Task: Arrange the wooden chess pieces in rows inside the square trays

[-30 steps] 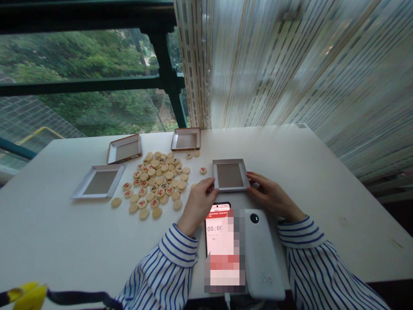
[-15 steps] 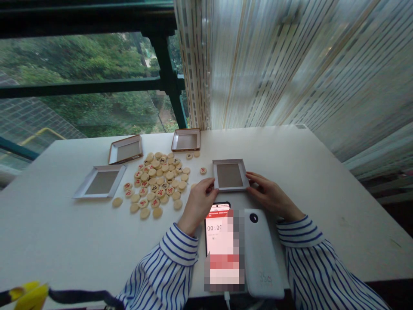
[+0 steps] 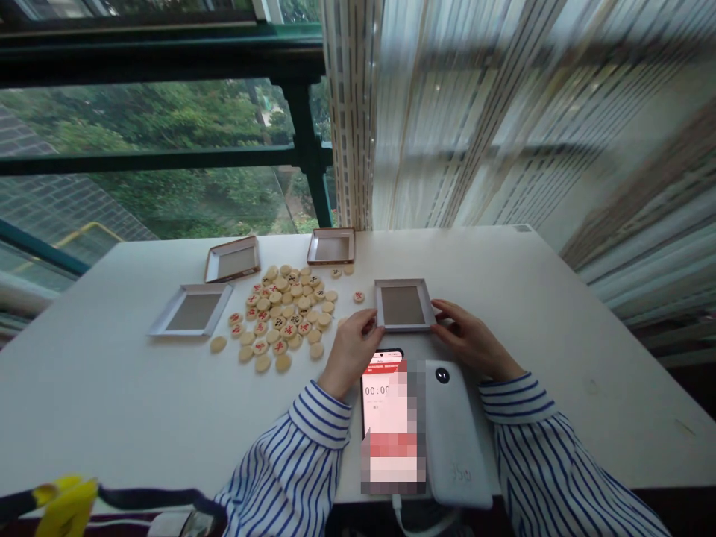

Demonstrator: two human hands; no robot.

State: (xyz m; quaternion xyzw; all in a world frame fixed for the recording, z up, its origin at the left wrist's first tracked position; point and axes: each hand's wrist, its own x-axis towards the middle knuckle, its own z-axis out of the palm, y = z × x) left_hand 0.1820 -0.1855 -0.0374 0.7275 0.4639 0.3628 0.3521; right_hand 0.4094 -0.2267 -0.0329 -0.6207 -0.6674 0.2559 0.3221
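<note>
A shallow grey-white box tray (image 3: 403, 329) lies flat on the table, its brown inner bottom facing up. My left hand (image 3: 353, 344) holds its lower left corner with curled fingers. On the opposite side, my right hand (image 3: 473, 339) has thumb and fingers against the right wall. To the left of my left hand spreads a heap of round wooden Chinese chess pieces (image 3: 288, 328), some face up with red or black characters. One red-marked piece (image 3: 359, 297) lies apart, close to the tray's left wall.
Behind and left of the heap stand three more shallow box halves: a white one (image 3: 159, 325), a brown-edged one (image 3: 256, 257) and another brown-edged one (image 3: 331, 262). A lit phone (image 3: 376, 410) and a white power bank (image 3: 456, 432) lie between my forearms. Curtains (image 3: 447, 134) hang beyond the table.
The view has shifted slightly, so the table's contents appear a little further right. Both hands stay at the tray's sides, and the pieces look unmoved.
</note>
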